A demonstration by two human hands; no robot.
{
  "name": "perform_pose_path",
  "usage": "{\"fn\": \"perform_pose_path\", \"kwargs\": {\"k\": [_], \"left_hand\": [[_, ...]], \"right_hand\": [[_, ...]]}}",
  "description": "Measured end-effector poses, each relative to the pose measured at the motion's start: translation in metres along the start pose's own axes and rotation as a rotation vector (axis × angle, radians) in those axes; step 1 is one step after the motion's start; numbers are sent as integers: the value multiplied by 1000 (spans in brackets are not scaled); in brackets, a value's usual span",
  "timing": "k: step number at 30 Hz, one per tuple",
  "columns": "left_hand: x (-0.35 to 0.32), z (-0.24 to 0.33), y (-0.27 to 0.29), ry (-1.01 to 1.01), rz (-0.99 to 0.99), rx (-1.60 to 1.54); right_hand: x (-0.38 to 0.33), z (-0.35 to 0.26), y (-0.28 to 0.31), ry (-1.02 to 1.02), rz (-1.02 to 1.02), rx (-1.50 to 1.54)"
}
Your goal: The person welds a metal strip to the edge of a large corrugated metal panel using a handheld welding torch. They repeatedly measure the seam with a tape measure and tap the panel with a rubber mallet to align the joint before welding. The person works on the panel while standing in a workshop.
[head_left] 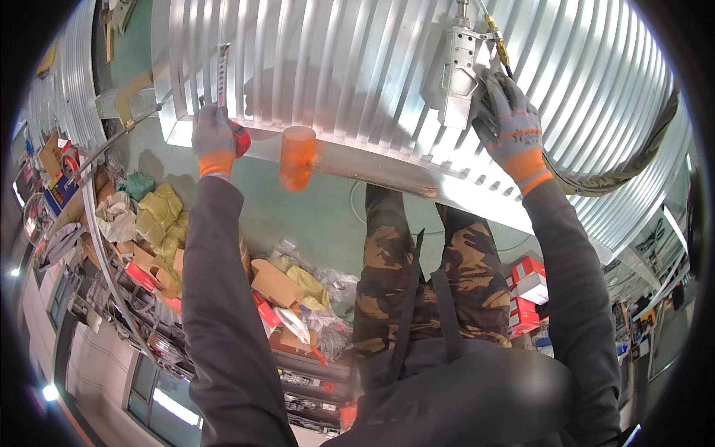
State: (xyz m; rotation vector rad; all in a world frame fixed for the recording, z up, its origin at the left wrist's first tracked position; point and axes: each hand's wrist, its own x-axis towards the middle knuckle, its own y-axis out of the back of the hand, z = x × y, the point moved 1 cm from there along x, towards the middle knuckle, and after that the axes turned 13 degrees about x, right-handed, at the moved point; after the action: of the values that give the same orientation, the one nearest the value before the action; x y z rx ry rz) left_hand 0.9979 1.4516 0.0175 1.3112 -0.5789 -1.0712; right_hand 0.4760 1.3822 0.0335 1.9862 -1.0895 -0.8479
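My left hand (214,141), in a grey glove with an orange cuff, is closed on a red and black tape measure (240,139) at the panel's near left edge. The white blade (223,74) runs away from it over the ribbed silver metal panel (335,52). To the right, my right hand (512,123), gloved alike, has its fingers spread beside a silver block-shaped metal tool (456,74) with a hose fitting. Whether the fingertips touch the tool or its dark hose is unclear. Between my hands, at the near edge, is a translucent orange cylinder (298,158).
A thick dark hose (633,175) curves over the panel at right. Yellow bags (160,216), cardboard boxes (277,281) and plastic wrap lie at lower left. Red and white boxes (527,290) stand right of my legs. A thin metal rod (112,140) extends past the panel's left end.
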Motion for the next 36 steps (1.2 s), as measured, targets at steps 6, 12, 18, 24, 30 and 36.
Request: {"fn": "perform_pose_path", "kwargs": {"k": [6, 12, 18, 24, 30, 36], "left_hand": [[-26, -23, -21, 63, 37, 98], [-37, -20, -24, 119, 195, -19], [-71, 38, 27, 462, -245, -624], [-154, 50, 7, 343, -445, -733], [-166, 59, -4, 400, -300, -756], [-114, 40, 10, 473, -265, -644]], "right_hand": [[18, 1, -13, 86, 69, 39], [0, -8, 51, 269, 12, 297], [5, -45, 114, 276, -415, 602], [35, -67, 89, -149, -693, 1177], [51, -61, 74, -521, -899, 1371], [25, -34, 48, -562, -899, 1417]]}}
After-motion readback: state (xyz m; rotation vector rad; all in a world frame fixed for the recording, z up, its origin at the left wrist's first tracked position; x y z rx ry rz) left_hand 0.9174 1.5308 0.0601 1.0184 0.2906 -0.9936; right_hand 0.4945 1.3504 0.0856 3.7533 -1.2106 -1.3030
